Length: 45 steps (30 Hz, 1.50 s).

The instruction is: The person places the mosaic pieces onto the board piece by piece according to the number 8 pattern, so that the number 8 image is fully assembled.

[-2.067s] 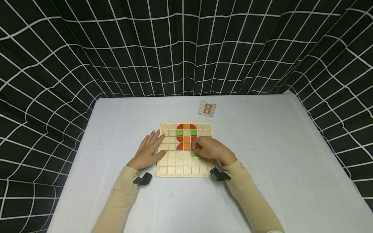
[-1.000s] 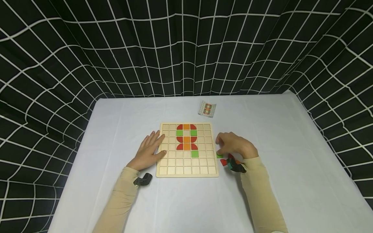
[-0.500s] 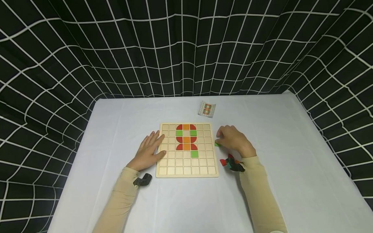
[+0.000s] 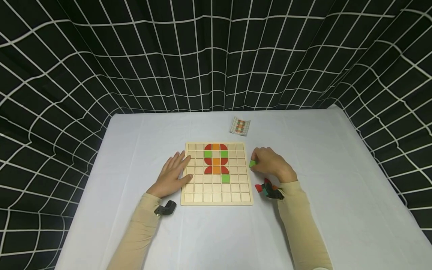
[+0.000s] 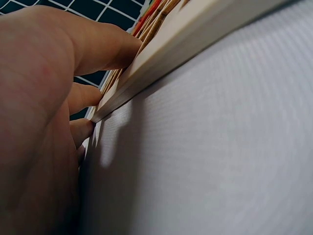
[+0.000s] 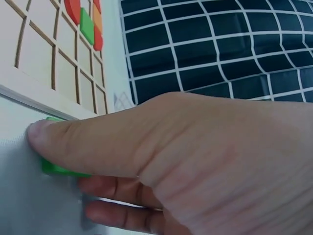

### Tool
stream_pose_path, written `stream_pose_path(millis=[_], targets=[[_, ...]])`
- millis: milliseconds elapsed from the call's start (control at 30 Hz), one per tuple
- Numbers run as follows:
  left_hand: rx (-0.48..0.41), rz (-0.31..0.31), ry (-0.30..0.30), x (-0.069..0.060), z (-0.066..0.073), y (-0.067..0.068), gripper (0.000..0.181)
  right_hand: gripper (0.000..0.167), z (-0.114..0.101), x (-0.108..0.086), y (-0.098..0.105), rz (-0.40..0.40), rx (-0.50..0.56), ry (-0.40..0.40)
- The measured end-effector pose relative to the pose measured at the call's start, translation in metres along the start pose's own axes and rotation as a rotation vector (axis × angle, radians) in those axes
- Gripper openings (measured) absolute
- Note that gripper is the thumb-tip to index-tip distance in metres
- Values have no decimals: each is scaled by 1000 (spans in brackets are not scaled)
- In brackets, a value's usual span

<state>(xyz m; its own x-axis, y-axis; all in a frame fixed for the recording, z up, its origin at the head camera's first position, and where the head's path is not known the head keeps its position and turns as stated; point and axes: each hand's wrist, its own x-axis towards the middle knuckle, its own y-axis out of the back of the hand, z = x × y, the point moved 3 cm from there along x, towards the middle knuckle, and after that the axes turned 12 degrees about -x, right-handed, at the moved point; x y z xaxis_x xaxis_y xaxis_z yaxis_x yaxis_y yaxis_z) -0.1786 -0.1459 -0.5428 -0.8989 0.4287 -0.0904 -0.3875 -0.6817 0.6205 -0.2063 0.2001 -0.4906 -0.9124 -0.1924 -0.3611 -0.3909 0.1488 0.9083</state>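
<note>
A pale wooden grid board point(image 4: 199, 189) lies on the white table. Red rounded-corner tiles, orange square tiles point(image 4: 216, 161) and green square tiles point(image 4: 225, 178) sit in its upper and middle cells. My left hand point(image 4: 170, 176) rests with spread, straight fingers on the board's left edge; the left wrist view shows its fingertips over the wooden rim point(image 5: 166, 51). Just beyond the right edge, my right hand point(image 4: 271, 163) pinches another green square tile point(image 4: 252, 164). In the right wrist view the thumb covers part of that green tile point(image 6: 58, 170).
Loose red tiles point(image 4: 258, 188) and a bit of orange point(image 4: 275, 186) lie beneath the right wrist, partly hidden by its black wrist camera point(image 4: 272, 192). Behind the board is a small pattern card point(image 4: 240, 126). A black curtain with white grid lines surrounds the table.
My right hand has gone from the green tile on the board to the table at right. There it has slid another green tile away and now pinches it, tilted. My left hand stays put.
</note>
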Motion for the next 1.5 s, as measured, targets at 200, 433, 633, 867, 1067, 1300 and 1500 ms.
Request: stream_pose_path(millis=[200, 433, 633, 867, 1067, 1300, 1500], targets=[[6, -6, 9, 0, 0, 0, 74, 10, 0, -1, 2, 8, 123, 16], [11, -10, 11, 0, 0, 1, 74, 20, -1, -2, 12, 161, 133, 56], [4, -1, -5, 0, 0, 0, 75, 18, -8, -2, 16, 216, 182, 66], [9, -8, 16, 0, 0, 0, 73, 22, -15, -3, 17, 278, 256, 71], [6, -7, 14, 0, 3, 0, 74, 17, -21, -3, 17, 309, 293, 111], [17, -7, 10, 0, 2, 0, 74, 13, -30, -3, 18, 348, 336, 145], [19, -1, 0, 0, 0, 0, 74, 16, -40, -3, 14, 318, 382, 174]])
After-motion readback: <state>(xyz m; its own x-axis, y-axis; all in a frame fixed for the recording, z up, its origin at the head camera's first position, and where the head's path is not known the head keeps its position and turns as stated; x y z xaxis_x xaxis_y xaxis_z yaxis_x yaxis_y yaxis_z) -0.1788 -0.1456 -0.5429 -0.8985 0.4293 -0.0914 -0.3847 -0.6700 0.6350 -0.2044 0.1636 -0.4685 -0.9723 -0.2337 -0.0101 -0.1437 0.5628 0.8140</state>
